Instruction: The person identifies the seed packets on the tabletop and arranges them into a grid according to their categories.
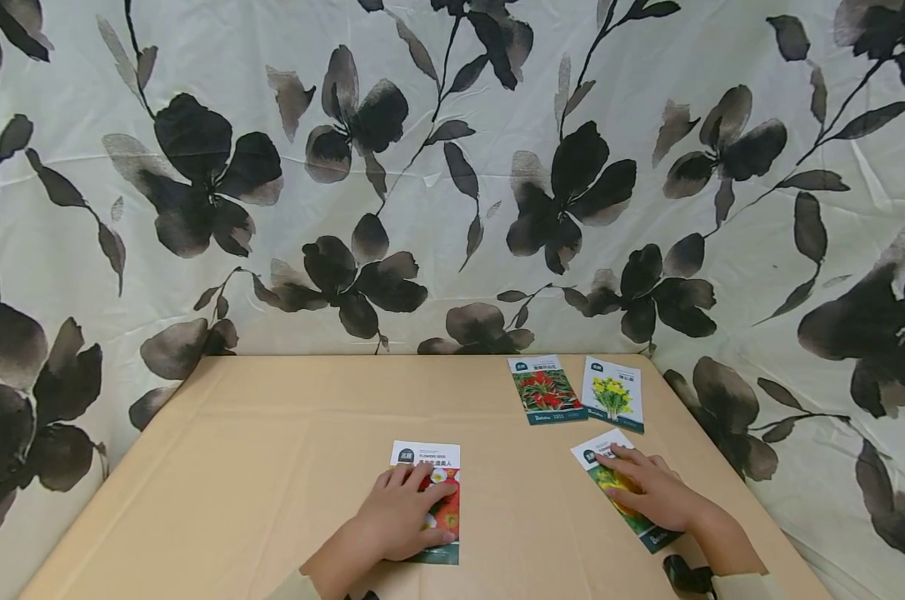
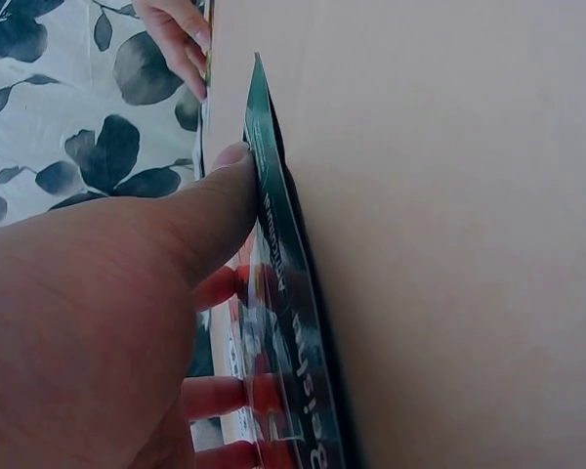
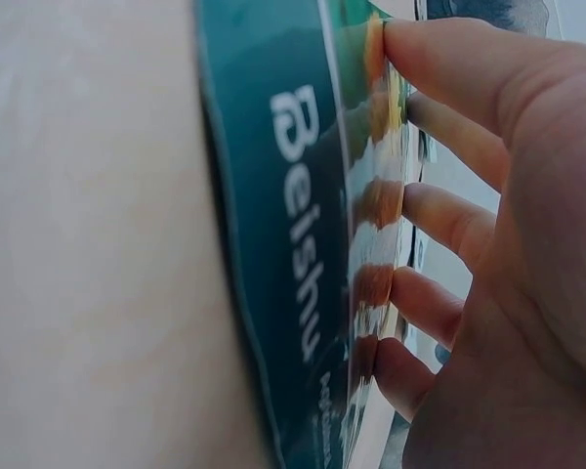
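Note:
My left hand [image 1: 398,515] lies over a seed packet [image 1: 448,504] with red flowers, near the middle front of the table. Its fingers spread across the picture, and the thumb presses near the dark green bottom band in the left wrist view. On the right, my right hand [image 1: 658,493] rests its fingertips on another seed packet [image 1: 653,535], which is turned at a slant and shows yellow and green. The right wrist view shows those fingertips touching the glossy face above the "Beishu" lettering [image 3: 295,225]. Both hands cover part of the printed pictures.
At the back right of the table [image 1: 272,467] lie two more seed packets, one with red flowers [image 1: 547,390] and one with a yellow-flowered plant [image 1: 612,395], their lower corners meeting. A floral cloth [image 1: 452,217] hangs behind the table. A small black object [image 1: 685,575] is by the right wrist.

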`<action>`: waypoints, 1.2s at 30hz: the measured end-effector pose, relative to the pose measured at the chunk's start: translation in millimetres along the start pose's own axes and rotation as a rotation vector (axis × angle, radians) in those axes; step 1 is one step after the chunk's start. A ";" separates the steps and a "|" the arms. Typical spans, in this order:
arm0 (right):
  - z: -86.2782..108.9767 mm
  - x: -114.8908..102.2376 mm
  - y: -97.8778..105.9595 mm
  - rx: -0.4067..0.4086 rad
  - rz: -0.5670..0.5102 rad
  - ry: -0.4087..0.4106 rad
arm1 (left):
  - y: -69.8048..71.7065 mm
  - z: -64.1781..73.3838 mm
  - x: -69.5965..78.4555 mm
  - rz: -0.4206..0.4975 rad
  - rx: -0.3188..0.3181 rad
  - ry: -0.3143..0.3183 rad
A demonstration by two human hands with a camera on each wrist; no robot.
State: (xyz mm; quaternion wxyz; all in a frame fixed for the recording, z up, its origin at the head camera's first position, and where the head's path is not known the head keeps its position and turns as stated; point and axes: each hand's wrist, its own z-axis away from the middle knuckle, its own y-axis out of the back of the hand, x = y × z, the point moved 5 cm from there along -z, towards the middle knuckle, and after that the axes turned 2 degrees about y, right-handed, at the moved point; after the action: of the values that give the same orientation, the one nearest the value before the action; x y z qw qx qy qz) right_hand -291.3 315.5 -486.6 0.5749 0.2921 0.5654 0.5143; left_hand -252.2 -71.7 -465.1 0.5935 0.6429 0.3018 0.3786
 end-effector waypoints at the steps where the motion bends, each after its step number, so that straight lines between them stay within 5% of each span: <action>1: -0.1 0.1 0.0 0.000 -0.001 -0.001 | 0.4 0.3 -0.2 -0.001 0.002 -0.002; 36: -0.6 0.1 0.2 0.005 -0.008 0.014 | 1.2 14.2 -20.7 0.021 -0.007 0.020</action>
State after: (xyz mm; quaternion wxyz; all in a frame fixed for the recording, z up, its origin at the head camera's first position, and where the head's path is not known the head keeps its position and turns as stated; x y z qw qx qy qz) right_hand -291.9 315.5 -486.5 0.5721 0.2877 0.5721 0.5125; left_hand -251.4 -96.8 -466.6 0.5885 0.6404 0.2995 0.3922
